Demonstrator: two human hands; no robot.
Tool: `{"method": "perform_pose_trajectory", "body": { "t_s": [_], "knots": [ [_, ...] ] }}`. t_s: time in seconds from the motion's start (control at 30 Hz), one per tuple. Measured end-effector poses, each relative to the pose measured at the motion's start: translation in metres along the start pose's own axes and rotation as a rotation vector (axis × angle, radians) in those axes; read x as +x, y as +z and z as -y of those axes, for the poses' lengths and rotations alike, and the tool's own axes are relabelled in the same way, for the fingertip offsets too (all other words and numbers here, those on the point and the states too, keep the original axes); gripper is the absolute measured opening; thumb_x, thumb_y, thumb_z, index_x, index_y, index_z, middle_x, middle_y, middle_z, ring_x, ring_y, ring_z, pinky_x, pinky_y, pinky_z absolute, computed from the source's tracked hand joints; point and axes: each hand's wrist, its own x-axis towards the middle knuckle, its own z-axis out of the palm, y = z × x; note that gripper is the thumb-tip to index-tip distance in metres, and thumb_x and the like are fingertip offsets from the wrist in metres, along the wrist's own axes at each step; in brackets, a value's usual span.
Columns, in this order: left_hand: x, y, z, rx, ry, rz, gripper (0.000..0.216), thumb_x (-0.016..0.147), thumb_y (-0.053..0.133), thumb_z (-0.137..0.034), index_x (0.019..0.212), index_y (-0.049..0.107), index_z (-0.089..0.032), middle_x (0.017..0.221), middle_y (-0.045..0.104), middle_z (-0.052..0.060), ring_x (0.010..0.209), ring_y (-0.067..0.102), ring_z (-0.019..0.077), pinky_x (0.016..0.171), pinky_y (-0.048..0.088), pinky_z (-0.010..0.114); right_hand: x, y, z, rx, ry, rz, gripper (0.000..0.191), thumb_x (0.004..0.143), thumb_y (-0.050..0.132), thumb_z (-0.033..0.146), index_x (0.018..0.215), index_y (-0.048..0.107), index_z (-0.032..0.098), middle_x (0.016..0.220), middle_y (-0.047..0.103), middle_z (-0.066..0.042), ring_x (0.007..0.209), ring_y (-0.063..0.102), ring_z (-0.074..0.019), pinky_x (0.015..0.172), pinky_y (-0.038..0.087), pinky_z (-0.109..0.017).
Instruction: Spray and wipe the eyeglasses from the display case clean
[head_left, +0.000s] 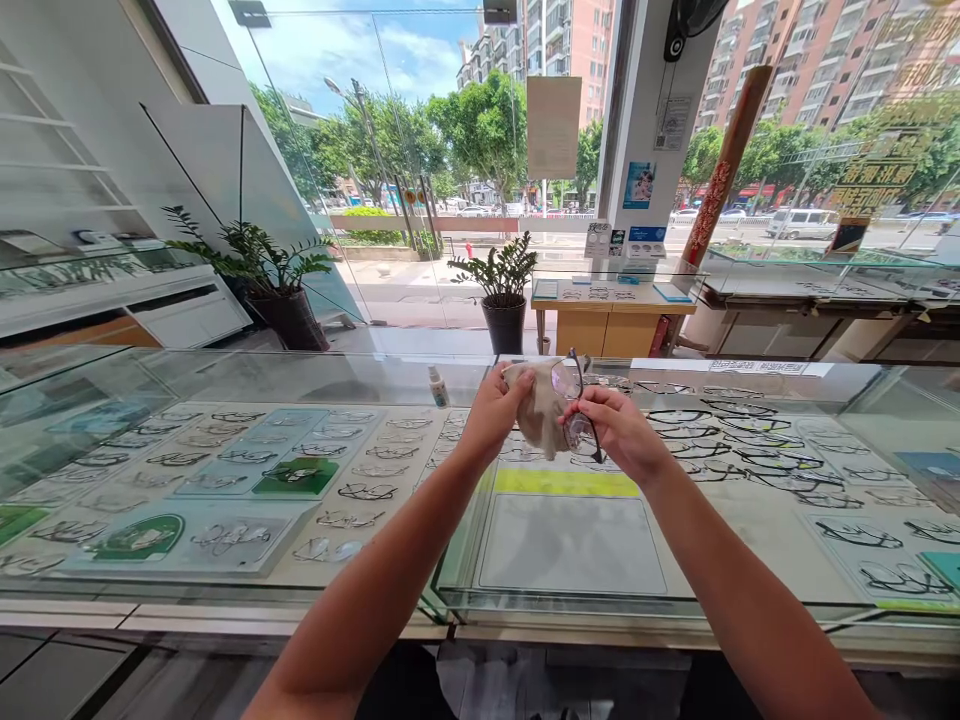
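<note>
Above a glass display counter (225, 590) my two hands meet. A beige cleaning cloth (541, 420) is pinched in my left hand (495, 408) and pressed against a pair of dark-framed glasses (576, 410). My right hand (619, 430) grips the glasses by the frame at their right side, turned on edge with one lens above the other. Both hands are closed. Part of the cloth hangs down between them.
Rows of spectacle frames lie under the counter glass. A small spray bottle (438, 386) stands on the counter left of my hands. A grey mat (570, 545) with a yellow strip lies below them. Two potted plants (504, 290) and a wooden display table (611, 315) stand beyond, before large windows.
</note>
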Motion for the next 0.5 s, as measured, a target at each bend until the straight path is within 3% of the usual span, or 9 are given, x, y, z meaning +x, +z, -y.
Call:
{"method": "perform_pose_trajectory", "body": {
  "t_s": [0.33, 0.5],
  "knots": [
    [-0.006, 0.004, 0.004, -0.003, -0.065, 0.095, 0.056, 0.076, 0.089, -0.062, 0.093, 0.058, -0.019, 0.079, 0.066, -0.003, 0.067, 0.058, 0.0101, 0.062, 0.045, 0.022, 0.005, 0.000, -0.015, -0.082, 0.072, -0.005, 0.029, 0.081, 0.090, 0.045, 0.083, 0.076, 0.020, 0.087, 0.080, -0.004, 0.083, 0.067, -0.0173, 0.081, 0.050, -0.032],
    [-0.005, 0.005, 0.003, -0.031, -0.043, 0.051, 0.057, 0.073, 0.092, -0.060, 0.090, 0.055, -0.020, 0.077, 0.066, -0.004, 0.067, 0.058, 0.0101, 0.062, 0.045, 0.022, 0.006, -0.002, -0.018, -0.097, 0.060, -0.003, 0.025, 0.082, 0.089, 0.043, 0.083, 0.077, 0.021, 0.088, 0.080, -0.004, 0.083, 0.067, -0.0167, 0.080, 0.049, -0.031]
  ]
}}
